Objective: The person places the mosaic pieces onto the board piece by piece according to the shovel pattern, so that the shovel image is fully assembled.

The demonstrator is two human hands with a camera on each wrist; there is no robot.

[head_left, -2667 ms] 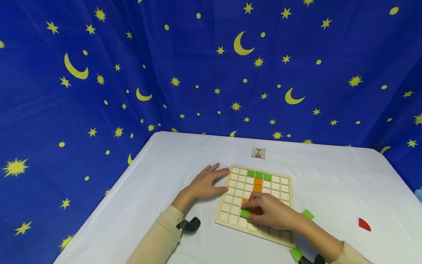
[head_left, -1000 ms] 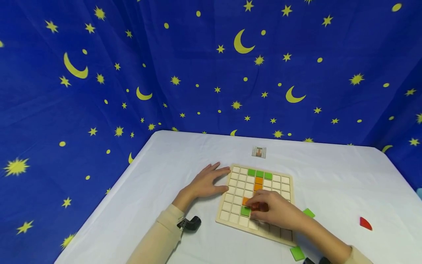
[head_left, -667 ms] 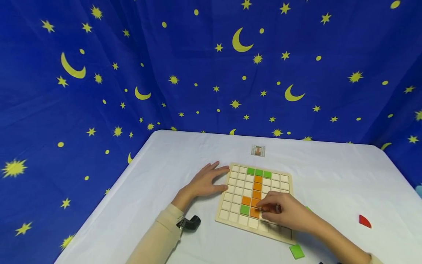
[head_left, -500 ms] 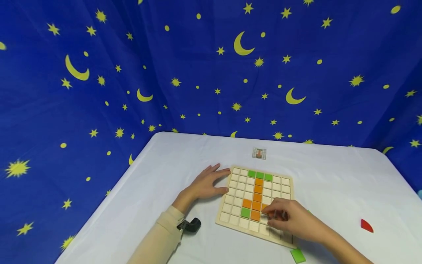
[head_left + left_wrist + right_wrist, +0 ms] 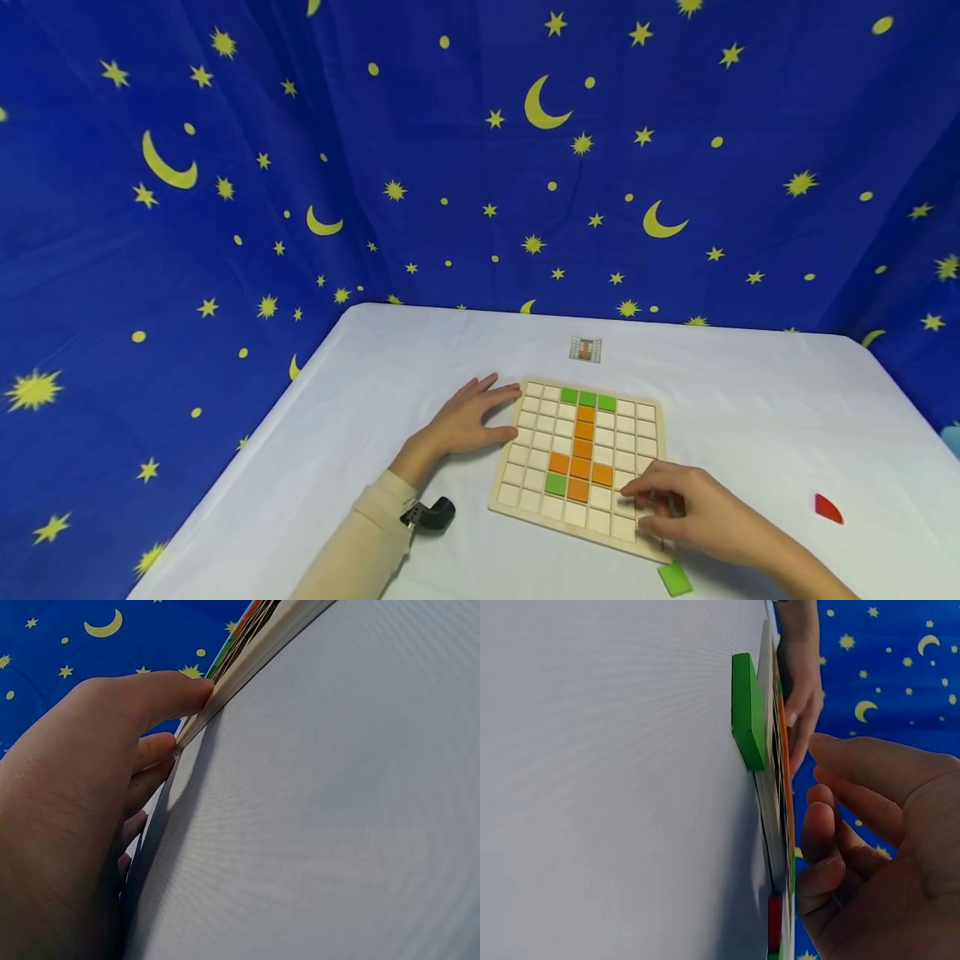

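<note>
A wooden grid board lies on the white table, filled mostly with pale square tiles. Green tiles form a short row at its far side. Below runs a column of orange tiles, with an orange tile to its right. My left hand touches the board's left edge with straight thumb and index finger. My right hand hovers at the board's near right corner, fingers loosely curled, nothing visible in it. A loose green tile sits beside that corner; in the right wrist view the green tile stands out against the board.
A small pattern card lies beyond the board. Far to the right is a red quarter-round piece. A blue curtain with yellow moons and stars hangs around the table. A black device is strapped to my left wrist.
My right hand has moved right across the board, uncovering the lower orange tiles. It now hides the second loose green tile. My left hand has stayed on the board's edge.
</note>
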